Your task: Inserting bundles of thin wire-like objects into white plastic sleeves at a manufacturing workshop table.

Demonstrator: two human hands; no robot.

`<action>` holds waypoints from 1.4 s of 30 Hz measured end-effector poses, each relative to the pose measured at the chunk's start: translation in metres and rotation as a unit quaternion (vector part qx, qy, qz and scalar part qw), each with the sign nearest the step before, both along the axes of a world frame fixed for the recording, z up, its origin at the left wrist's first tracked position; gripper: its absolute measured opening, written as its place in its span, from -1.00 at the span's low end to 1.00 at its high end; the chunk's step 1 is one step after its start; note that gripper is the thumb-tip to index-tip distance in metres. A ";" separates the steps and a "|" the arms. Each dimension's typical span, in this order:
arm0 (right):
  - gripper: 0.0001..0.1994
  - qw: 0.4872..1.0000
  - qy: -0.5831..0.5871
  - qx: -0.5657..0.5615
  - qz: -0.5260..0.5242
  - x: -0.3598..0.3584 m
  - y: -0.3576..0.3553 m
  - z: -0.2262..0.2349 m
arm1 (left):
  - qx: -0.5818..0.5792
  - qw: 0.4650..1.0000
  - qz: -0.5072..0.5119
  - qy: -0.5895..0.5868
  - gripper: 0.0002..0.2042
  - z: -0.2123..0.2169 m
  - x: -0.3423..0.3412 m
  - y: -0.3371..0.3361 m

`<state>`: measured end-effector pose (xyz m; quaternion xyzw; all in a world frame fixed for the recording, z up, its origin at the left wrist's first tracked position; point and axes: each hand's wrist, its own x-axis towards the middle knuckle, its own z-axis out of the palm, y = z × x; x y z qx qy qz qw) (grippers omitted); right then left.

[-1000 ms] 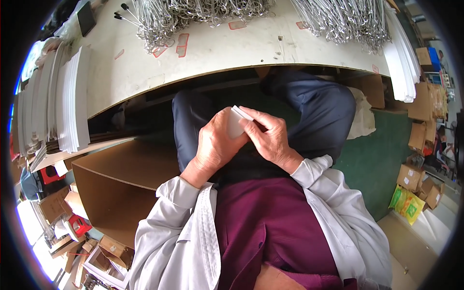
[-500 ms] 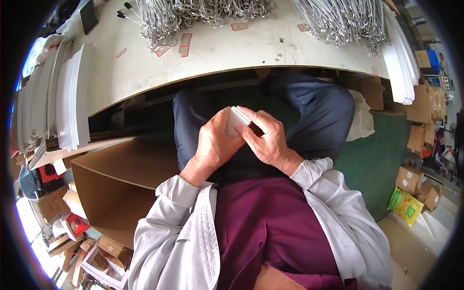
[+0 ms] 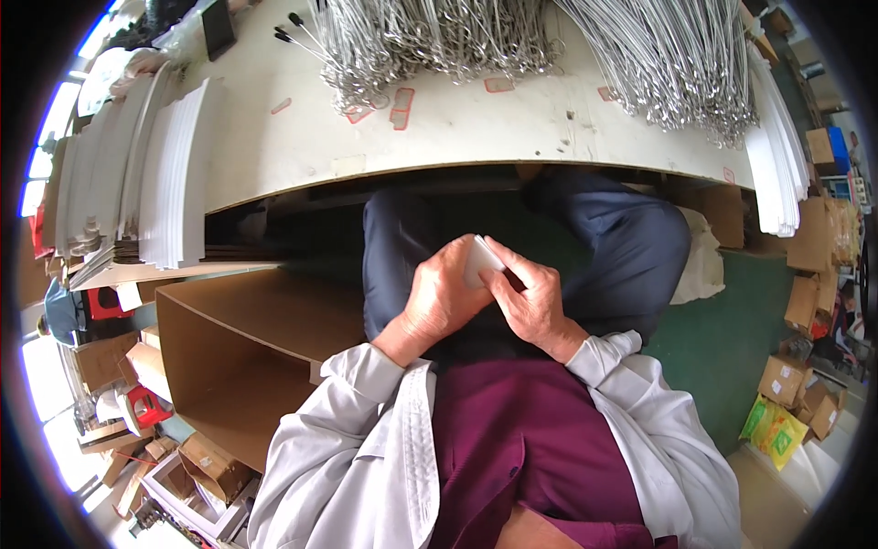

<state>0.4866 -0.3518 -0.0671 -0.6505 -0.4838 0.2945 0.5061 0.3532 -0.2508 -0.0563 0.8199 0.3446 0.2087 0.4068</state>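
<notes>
One small white piece [image 3: 481,262] between both hands [image 3: 443,291]

Workshop, white workbench [image 3: 457,123], heaped looped metal rods [image 3: 681,82], large cardboard box [image 3: 236,361]

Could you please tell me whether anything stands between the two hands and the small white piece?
Nothing visible does: the left hand and the right hand both touch the white piece directly.
</notes>
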 end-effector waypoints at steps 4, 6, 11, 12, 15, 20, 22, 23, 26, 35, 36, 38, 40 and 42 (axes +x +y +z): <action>-0.59 1.000 0.002 0.025 0.000 -0.002 -0.002 -0.004 | 0.011 1.000 -0.006 0.004 -0.55 -0.010 -0.004 -0.003; -0.59 1.000 0.004 0.013 0.002 0.000 0.004 0.004 | 0.015 1.000 -0.004 -0.002 -0.56 -0.007 0.000 -0.001; -0.56 0.999 0.031 0.019 -0.007 0.005 0.018 0.012 | 0.008 1.000 0.007 -0.013 -0.58 0.015 0.011 0.011; -0.56 0.999 0.030 0.015 -0.010 0.003 0.017 0.012 | 0.016 1.000 0.002 -0.016 -0.58 0.013 0.010 0.011; -0.54 1.000 0.018 0.015 -0.013 0.002 0.013 0.013 | 0.017 1.000 -0.002 -0.002 -0.56 0.007 0.009 0.009; -0.54 0.998 0.028 -0.053 0.027 0.000 0.009 0.009 | 0.035 0.999 0.005 0.005 -0.62 -0.002 0.002 0.004; -0.55 0.999 0.024 -0.023 0.027 0.001 0.011 0.005 | 0.048 0.999 0.015 -0.002 -0.65 -0.002 0.000 0.002; -0.55 0.999 0.021 0.007 0.023 0.001 0.015 0.003 | 0.056 0.998 0.018 0.000 -0.65 -0.001 0.000 0.004; -0.60 0.997 0.058 0.042 -0.003 0.000 0.024 0.007 | 0.064 0.998 0.006 0.008 -0.57 0.007 0.002 0.009; -0.62 0.981 0.193 0.024 -0.012 0.035 0.058 0.033 | 0.114 0.990 0.011 0.084 -0.39 0.049 -0.057 0.039; -0.67 0.991 0.124 0.046 -0.024 0.041 0.065 0.034 | 0.119 0.988 0.046 0.090 -0.41 0.055 -0.063 0.048; -0.75 0.986 -0.091 0.123 -0.058 0.061 0.076 0.048 | 0.138 0.979 0.109 0.108 -0.48 0.065 -0.079 0.074; -0.80 0.958 -0.219 0.160 -0.096 0.084 0.086 0.052 | 0.173 0.960 0.162 0.153 -0.55 0.075 -0.092 0.109; -0.82 0.941 -0.278 0.147 -0.127 0.103 0.096 0.049 | 0.214 0.933 0.205 0.207 -0.58 0.085 -0.104 0.145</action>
